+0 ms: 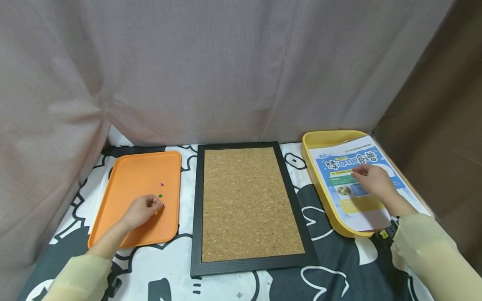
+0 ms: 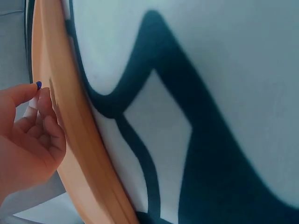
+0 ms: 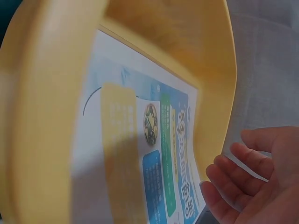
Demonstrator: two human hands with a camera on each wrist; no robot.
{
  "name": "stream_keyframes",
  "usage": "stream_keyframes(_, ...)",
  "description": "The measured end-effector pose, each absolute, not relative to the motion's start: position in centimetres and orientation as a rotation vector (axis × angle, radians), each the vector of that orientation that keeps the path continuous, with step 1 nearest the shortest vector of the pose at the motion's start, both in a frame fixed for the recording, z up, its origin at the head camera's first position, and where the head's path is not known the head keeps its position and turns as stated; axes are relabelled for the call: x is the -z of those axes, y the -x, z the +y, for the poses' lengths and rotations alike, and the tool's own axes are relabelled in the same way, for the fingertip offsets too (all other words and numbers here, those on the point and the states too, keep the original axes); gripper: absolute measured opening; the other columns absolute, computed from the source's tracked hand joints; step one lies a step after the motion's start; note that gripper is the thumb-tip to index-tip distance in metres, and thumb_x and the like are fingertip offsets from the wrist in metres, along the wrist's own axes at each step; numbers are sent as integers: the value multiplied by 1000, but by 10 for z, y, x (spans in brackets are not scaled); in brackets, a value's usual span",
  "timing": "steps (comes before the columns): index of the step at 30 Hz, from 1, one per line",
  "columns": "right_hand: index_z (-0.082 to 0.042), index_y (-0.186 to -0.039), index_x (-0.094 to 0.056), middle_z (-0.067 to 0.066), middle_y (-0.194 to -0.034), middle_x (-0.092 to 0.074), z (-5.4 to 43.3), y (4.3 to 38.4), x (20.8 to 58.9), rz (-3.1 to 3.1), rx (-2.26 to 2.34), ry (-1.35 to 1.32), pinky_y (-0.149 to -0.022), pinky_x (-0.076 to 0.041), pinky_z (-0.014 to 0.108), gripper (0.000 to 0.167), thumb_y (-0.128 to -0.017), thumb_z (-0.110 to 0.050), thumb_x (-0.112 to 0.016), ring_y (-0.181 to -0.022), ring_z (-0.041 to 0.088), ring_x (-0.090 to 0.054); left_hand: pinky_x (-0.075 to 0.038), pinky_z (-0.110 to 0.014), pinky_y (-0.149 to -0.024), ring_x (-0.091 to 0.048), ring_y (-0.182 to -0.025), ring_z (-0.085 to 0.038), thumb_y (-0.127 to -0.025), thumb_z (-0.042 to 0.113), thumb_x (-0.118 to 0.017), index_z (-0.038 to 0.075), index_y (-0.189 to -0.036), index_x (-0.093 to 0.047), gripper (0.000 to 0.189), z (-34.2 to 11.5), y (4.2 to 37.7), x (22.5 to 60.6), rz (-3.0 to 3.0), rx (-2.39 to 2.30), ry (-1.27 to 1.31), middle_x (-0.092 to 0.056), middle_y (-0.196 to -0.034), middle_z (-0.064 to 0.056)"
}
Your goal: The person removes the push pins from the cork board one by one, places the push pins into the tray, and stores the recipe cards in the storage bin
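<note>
Over the orange tray (image 1: 132, 175), my left hand (image 1: 140, 211) pinches a small blue pushpin (image 2: 39, 85) between thumb and index fingertip. Two more pins, a purple one (image 1: 162, 184) and a green one (image 1: 160, 195), lie on the tray just beyond that hand. On the right, my right hand (image 1: 373, 180) hovers over a printed sheet (image 1: 352, 207) in a yellow bin (image 1: 324, 204). Its fingers are loosely bent and hold nothing, as the right wrist view shows. The sheet has a blue heading, a green band and a yellow block.
Between tray and bin lies a corkboard (image 1: 250, 205) in a black frame (image 1: 256, 264). A black and white patterned cloth (image 1: 158, 267) covers the table. Grey curtain (image 1: 196, 75) hangs behind, close to the board's far edge.
</note>
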State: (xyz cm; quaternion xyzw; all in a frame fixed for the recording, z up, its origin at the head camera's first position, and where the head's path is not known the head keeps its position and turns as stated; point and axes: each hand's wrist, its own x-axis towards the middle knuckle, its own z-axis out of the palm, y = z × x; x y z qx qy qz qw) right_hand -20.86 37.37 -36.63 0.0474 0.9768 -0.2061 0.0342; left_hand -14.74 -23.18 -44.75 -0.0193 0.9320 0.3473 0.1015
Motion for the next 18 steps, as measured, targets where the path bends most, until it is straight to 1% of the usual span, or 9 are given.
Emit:
stream_keyframes(4,12,-118,-50,34,-113,-52,372,208,368,2991,638,-156,-78,-44,50,40,-96,-22,-49,-93,40,-52,-37,-27,-64,-47,-73,-18,-92,12,-54,1,-93,-60,13,-232,146,450,2765,-986,70,-55,-79,-6)
stream_keyframes(13,12,-116,-51,34,-111,-53,374,207,369,3005,632,-137,-77,-44,50,39,-95,-22,-49,-95,42,-52,-37,-26,-62,-47,-72,-17,-91,11,-55,0,-92,-61,12,-230,144,450,2777,-955,71,-55,-77,-5)
stream_keyframes(18,13,-115,-52,34,-110,-54,374,206,368,3019,628,-135,-77,-45,50,40,-95,-21,-50,-95,43,-53,-37,-27,-62,-47,-73,-18,-92,12,-54,0,-93,-60,14,-229,144,448,2767,-958,83,-55,-78,-6)
